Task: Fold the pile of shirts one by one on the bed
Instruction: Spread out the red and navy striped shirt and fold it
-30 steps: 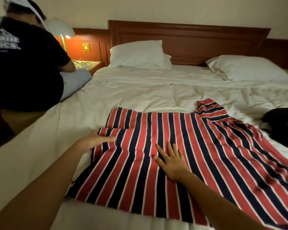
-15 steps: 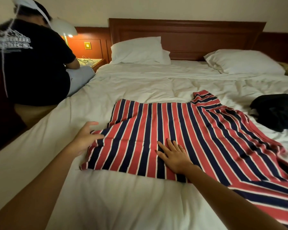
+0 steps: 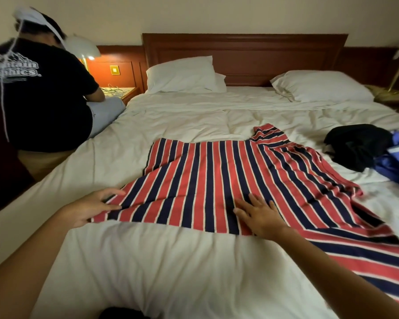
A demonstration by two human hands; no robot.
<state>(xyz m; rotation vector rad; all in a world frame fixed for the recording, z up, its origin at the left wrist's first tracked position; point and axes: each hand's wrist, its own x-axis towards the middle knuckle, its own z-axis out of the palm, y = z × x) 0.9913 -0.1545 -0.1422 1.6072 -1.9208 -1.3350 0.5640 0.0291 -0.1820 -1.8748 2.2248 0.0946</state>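
A red, navy and white striped shirt (image 3: 217, 180) lies spread on the white bed (image 3: 171, 268), one sleeve rumpled toward the far right. My left hand (image 3: 92, 209) pinches the shirt's near left corner between thumb and fingers. Flat on the cloth near its front hem rests my right hand (image 3: 260, 215), fingers spread. A dark garment (image 3: 357, 146) and a blue one (image 3: 396, 164) lie bunched together at the bed's right edge.
A person in a black T-shirt (image 3: 39, 95) sits on the bed's far left edge, back turned. Two white pillows (image 3: 182, 74) (image 3: 320, 86) lean by the wooden headboard (image 3: 244, 56). A lit lamp (image 3: 85, 50) stands over a nightstand at far left.
The striped shirt has slid away from me, up the bed, so its front hem now lies well in from the near edge. Both hands moved with it.
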